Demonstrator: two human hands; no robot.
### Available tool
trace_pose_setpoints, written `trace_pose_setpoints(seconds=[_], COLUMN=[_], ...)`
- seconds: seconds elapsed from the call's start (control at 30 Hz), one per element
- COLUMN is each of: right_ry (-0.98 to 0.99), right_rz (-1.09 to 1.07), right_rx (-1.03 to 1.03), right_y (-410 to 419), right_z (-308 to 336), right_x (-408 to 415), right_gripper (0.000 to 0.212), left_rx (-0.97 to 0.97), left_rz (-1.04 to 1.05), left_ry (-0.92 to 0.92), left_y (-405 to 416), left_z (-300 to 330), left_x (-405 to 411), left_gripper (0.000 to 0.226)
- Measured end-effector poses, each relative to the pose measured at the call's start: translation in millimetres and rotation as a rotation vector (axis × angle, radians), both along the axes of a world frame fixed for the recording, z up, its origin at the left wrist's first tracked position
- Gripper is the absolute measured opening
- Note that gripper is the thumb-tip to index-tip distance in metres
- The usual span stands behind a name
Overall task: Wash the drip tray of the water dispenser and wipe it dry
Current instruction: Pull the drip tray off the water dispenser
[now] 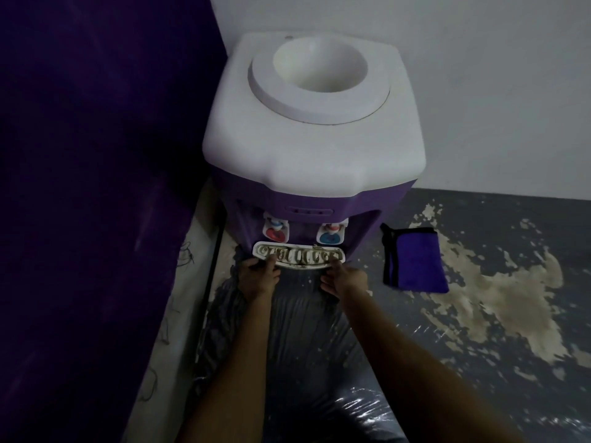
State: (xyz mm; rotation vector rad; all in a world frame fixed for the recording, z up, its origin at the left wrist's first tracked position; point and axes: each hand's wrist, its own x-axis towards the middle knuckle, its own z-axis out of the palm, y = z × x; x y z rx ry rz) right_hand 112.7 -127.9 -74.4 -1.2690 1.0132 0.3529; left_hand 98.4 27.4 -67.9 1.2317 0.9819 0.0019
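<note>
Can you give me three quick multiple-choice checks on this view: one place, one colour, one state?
1. Where is the folded cloth?
A. on the dispenser's top
B. on the floor, right of the dispenser
C. in a hand

2. What colour is the left tap?
A. red
B. green
C. yellow

3. What is the drip tray like?
A. spotless
B. grimy, both hands gripping it
C. missing

Answers: 1 B, it lies beside the water dispenser. 2 A, its lever is red. 3 B, left hand and right hand hold its front edge.

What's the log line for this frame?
stage: removing drip tray | left hand: grips tray | right hand: grips tray | cloth: floor, untouched
</note>
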Motion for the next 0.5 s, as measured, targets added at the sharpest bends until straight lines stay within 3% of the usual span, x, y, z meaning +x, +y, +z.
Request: trace_pose_setpoints(seconds=[0.2, 0.37, 0.5], right_ry=[-0.014, -0.032, -0.039], right_rz=[-0.050, -0.104, -0.116], right_rx=[-0.053, -0.049, -0.061], right_y=[5, 10, 7], right_z=[5, 8, 7], right_x=[-2, -1, -2], right_gripper=[0.025, 0.036, 0.023], left_rx=[0.012, -0.020, -0.003], left_rz=[-0.009, -0.047, -0.111], left_ry=[-0.033, -0.024, -0.056], left_y=[0, 8, 15], left_z=[0, 1, 0], left_x=[1, 4, 4], left_gripper=[0.049, 0.048, 0.041])
